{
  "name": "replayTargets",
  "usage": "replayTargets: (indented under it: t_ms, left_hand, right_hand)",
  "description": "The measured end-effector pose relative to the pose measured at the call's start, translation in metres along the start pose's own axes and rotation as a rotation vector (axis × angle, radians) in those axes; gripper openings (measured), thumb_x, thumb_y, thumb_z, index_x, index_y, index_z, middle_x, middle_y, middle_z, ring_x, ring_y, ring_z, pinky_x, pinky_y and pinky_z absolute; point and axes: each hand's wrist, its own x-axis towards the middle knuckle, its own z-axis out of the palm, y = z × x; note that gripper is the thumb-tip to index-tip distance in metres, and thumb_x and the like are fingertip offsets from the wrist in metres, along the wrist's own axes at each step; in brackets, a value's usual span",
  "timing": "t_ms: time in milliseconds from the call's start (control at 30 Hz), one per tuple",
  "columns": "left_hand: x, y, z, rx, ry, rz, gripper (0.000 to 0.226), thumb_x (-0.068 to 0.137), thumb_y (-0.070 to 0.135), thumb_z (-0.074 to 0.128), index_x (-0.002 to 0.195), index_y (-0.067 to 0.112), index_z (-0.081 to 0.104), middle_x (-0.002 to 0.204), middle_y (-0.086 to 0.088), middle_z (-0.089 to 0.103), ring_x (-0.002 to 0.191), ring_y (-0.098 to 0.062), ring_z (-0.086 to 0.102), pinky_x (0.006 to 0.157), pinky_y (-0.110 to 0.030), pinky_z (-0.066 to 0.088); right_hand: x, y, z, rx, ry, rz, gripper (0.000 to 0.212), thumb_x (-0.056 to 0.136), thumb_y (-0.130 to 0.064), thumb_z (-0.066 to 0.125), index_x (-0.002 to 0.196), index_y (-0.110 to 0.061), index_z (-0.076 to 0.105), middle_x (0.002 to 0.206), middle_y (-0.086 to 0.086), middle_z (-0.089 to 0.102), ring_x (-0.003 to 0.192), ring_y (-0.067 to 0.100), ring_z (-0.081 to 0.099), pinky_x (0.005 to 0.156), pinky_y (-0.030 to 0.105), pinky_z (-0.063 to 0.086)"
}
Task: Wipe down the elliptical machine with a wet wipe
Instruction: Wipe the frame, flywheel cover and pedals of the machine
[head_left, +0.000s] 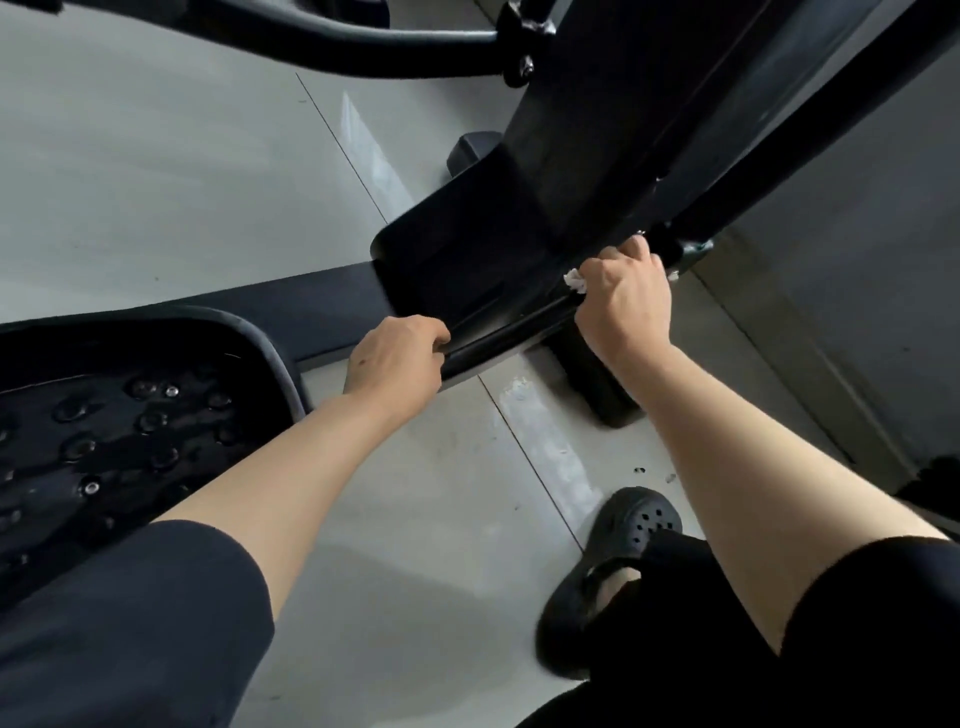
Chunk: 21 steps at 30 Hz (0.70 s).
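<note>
two hands worked on the elliptical machine (571, 156). left hand (395, 358), fingers curled around its black rail (498, 338), just right of the foot pedal (119, 415). right hand (623, 301), farther right along the rail, clenched a white wet wipe (575, 280) against it. black clog (618, 561) stood on the grey floor (156, 182) below the rail.
</note>
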Motion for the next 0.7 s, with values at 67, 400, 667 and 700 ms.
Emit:
replayTargets:
  t_ms: [67,400,667,700]
  left_hand:
    - [0.007,-0.003,0.001,-0.076,-0.024,0.010,0.027,0.096,0.018,0.057,0.122,0.020,0.066,0.115,-0.005,0.069,0.105,-0.028,0.063,0.085,-0.036,0.052]
    - [0.033,-0.022,-0.017,-0.124,-0.327,0.086,0.055,0.074,0.040,0.081,0.122,0.020,0.064,0.115,0.003,0.065,0.099,-0.015,0.063,0.090,-0.035,0.052]
    - [0.043,-0.039,-0.058,-0.025,-0.368,0.022,0.063,0.074,0.023,0.084,0.131,0.015,0.057,0.118,-0.003,0.062,0.103,-0.021,0.061,0.095,-0.037,0.050]
    - [0.042,-0.043,-0.062,-0.031,-0.352,0.004,0.058,0.077,0.017,0.081,0.130,0.015,0.058,0.117,-0.003,0.063,0.104,-0.021,0.061,0.094,-0.036,0.049]
  right_hand:
    - [-0.010,-0.027,0.006,0.080,-0.025,-0.129,0.032,0.077,0.000,0.045,0.090,-0.003,0.074,0.081,0.010,0.067,0.095,0.033,0.049,0.069,0.034,0.033]
    - [-0.001,-0.061,0.013,0.067,-0.396,-0.308,0.012,0.088,-0.011,0.048,0.078,-0.018,0.051,0.079,-0.001,0.057,0.093,0.021,0.044,0.075,0.029,0.026]
    - [-0.030,-0.124,0.002,0.367,-0.570,-0.263,0.027,0.093,-0.008,0.048,0.106,-0.011,0.072,0.093,0.013,0.068,0.093,0.030,0.053,0.074,0.033,0.038]
    - [-0.033,-0.128,0.002,0.403,-0.564,-0.274,0.030,0.092,-0.006,0.049,0.109,-0.012,0.072,0.096,0.013,0.070,0.095,0.031,0.055,0.071,0.030,0.034]
